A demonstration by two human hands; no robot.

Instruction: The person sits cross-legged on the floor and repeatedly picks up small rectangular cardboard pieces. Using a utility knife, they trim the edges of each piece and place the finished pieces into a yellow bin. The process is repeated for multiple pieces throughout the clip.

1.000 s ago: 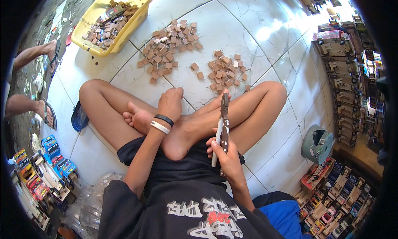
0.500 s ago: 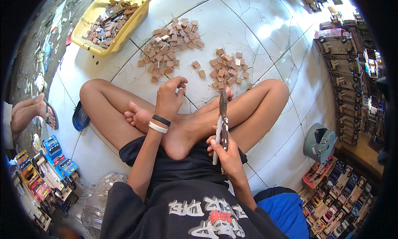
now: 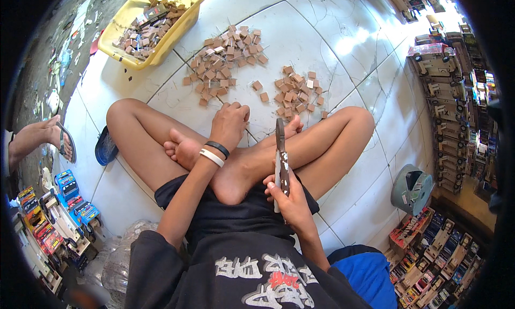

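Observation:
My right hand [image 3: 291, 200] grips a pair of pliers [image 3: 281, 167] by its worn brown-and-white handles, with the jaws pointing up and away from me. Over the floor in front of my crossed legs is my left hand [image 3: 229, 125], back upward and fingers curled under. Its fingertips are hidden, and I cannot make out what they hold. Just beyond it lies a large pile of small brown square blocks [image 3: 214, 73], many with thin pale sticks through them. A smaller pile of similar blocks [image 3: 292, 92] sits to the right, past the pliers' tip.
A yellow tub [image 3: 166, 56] of blocks and scraps stands at far left. Toy vehicles [image 3: 75, 201] are at near left, and more [image 3: 445, 110] are stacked along the right. A grey-green spool [image 3: 412, 190] rests on the tiles. Another person's sandaled foot [image 3: 63, 140] shows at left.
My left hand has moved slightly forward and right, turning its back upward with fingers curling down. The pliers in my right hand have shifted a little left. The view has shifted slightly.

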